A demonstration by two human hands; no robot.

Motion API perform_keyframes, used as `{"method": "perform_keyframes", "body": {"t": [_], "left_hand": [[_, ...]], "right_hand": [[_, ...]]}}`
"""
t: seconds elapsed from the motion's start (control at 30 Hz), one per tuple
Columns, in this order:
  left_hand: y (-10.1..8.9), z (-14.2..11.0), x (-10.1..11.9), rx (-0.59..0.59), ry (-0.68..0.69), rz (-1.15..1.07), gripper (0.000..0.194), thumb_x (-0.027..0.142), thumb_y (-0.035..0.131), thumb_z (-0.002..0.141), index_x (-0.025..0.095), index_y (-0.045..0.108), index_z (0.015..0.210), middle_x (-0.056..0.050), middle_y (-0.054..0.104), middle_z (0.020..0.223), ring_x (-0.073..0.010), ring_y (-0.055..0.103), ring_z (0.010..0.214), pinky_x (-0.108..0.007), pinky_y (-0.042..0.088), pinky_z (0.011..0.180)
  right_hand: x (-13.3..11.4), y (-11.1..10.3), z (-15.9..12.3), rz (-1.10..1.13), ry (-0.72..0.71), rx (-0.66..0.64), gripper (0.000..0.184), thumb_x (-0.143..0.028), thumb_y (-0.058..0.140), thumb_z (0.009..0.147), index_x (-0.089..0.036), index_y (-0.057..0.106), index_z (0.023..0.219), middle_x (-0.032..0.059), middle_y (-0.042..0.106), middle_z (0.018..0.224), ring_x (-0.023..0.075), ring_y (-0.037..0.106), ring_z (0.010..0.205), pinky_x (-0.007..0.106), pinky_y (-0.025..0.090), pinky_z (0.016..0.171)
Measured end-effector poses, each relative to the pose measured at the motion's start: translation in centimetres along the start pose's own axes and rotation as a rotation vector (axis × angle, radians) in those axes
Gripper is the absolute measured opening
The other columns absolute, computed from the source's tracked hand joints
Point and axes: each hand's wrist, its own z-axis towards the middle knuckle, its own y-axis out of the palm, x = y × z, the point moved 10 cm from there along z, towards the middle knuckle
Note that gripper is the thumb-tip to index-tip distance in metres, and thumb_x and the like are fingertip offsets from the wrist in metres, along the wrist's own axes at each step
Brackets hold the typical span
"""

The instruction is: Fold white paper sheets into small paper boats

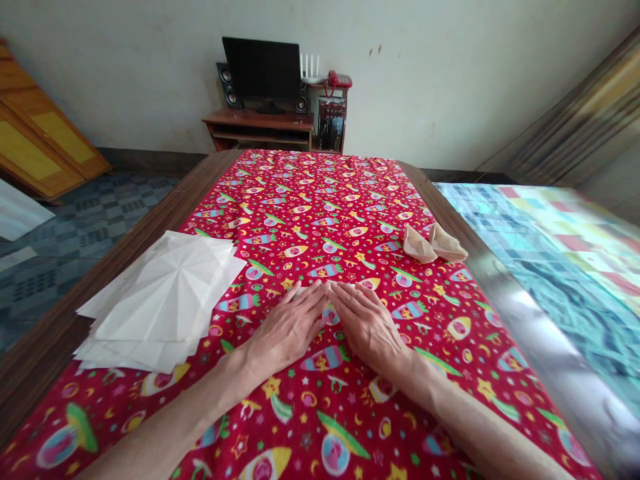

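Observation:
My left hand (297,320) and my right hand (367,323) lie side by side on the red patterned cloth, fingertips almost meeting. Both have their fingers stretched out flat, pressing down on a small piece of white folded paper (350,285). Only thin edges of that paper show beyond the fingertips; my hands hide the rest, so its shape is unclear. To the left sits a stack of creased white paper sheets (170,293), the top one marked with folds fanning out from a point. Two folded paper pieces (420,245) stand at the right, past my right hand.
A red cloth (320,200) with rockets and stars covers most of the brown wooden table (200,173). Beyond it, a monitor (263,70) with speakers rests on a low desk (257,120), near a red telephone (340,80). A patterned bedspread (545,267) lies at the right.

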Motion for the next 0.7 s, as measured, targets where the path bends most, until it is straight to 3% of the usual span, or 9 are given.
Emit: {"method": "perform_keyframes", "body": {"t": [0.17,0.43,0.7], "left_hand": [[-0.2,-0.1,0.1,0.028,-0.011,0.035,0.046,0.026,0.034,0.097,0.016,0.035,0.142,-0.004,0.032,0.15,-0.0196,0.028,0.139,-0.041,0.023,0.115],[-1.1,-1.5,-1.0,0.058,-0.049,0.082,0.044,0.024,0.034,0.097,0.017,0.04,0.139,-0.005,0.04,0.146,-0.0195,0.035,0.136,-0.042,0.029,0.112],[-1.9,-3.1,-2.2,0.079,-0.071,0.068,0.042,0.022,0.036,0.096,0.021,0.044,0.137,-0.004,0.045,0.142,-0.0204,0.041,0.132,-0.044,0.034,0.108]], "right_hand": [[0.0,1.1,-1.1,-0.007,0.028,-0.114,0.048,-0.033,0.034,0.099,-0.011,0.038,0.141,0.0127,0.04,0.144,0.0241,0.036,0.134,0.049,0.029,0.112],[1.1,0.5,-1.9,0.002,0.053,-0.097,0.044,-0.031,0.037,0.098,-0.014,0.043,0.138,0.0103,0.045,0.14,0.0242,0.04,0.132,0.049,0.03,0.112],[1.5,-0.6,-2.1,0.014,0.106,-0.012,0.038,-0.025,0.043,0.096,-0.016,0.053,0.131,0.0107,0.055,0.133,0.0249,0.049,0.125,0.046,0.039,0.106]]}}
